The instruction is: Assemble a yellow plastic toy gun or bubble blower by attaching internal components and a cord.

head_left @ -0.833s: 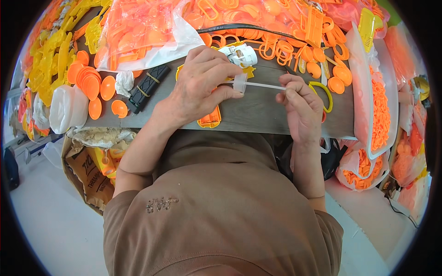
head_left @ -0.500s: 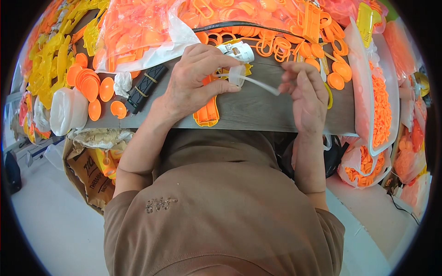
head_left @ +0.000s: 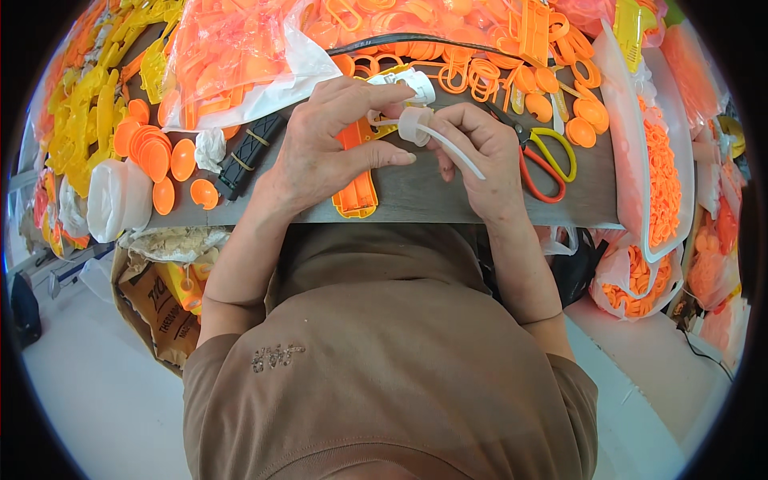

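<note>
Grey worktop (head_left: 436,200) beneath white tube (head_left: 470,162); pale floor (head_left: 104,376) below.

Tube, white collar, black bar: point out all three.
Tube (head_left: 463,155): head view, middle of its free length.
White collar (head_left: 412,126): head view, its outer wall.
Black bar (head_left: 250,158): head view, middle of its upper face.

This looks like a small-parts workshop, where orange plastic pieces (head_left: 534,36) lie heaped along the far edge of the surface (head_left: 416,204), yellow plastic parts (head_left: 84,120) crowd its left edge, and a tub (head_left: 626,144) of orange bits (head_left: 662,176) flanks its right.
</note>
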Demonstrator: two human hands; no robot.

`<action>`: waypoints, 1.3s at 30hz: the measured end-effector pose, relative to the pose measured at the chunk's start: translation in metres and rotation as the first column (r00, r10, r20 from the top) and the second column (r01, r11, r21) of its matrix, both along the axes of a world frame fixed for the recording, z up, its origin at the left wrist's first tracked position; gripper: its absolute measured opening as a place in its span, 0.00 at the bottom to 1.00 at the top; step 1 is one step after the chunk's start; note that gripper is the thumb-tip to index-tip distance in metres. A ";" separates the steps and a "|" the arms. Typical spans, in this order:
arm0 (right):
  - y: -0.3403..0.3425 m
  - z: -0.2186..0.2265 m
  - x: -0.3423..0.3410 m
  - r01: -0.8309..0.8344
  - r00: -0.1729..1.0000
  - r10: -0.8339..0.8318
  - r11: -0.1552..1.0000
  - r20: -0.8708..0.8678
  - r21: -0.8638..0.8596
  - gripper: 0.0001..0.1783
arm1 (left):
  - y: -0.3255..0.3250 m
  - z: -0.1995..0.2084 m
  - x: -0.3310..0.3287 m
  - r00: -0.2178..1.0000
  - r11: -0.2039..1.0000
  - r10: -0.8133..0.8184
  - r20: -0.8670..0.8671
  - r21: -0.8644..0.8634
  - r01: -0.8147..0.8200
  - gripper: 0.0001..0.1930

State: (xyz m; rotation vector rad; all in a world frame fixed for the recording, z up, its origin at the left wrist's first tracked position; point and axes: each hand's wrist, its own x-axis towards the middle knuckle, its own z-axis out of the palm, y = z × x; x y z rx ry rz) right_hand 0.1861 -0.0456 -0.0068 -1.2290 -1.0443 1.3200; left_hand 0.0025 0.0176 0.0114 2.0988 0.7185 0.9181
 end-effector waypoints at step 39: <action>-0.023 -0.032 -0.032 0.160 0.867 -0.147 0.987 -0.476 -0.012 0.17 | 0.013 -0.024 0.012 0.985 0.910 0.003 -0.175 0.409 0.069 0.10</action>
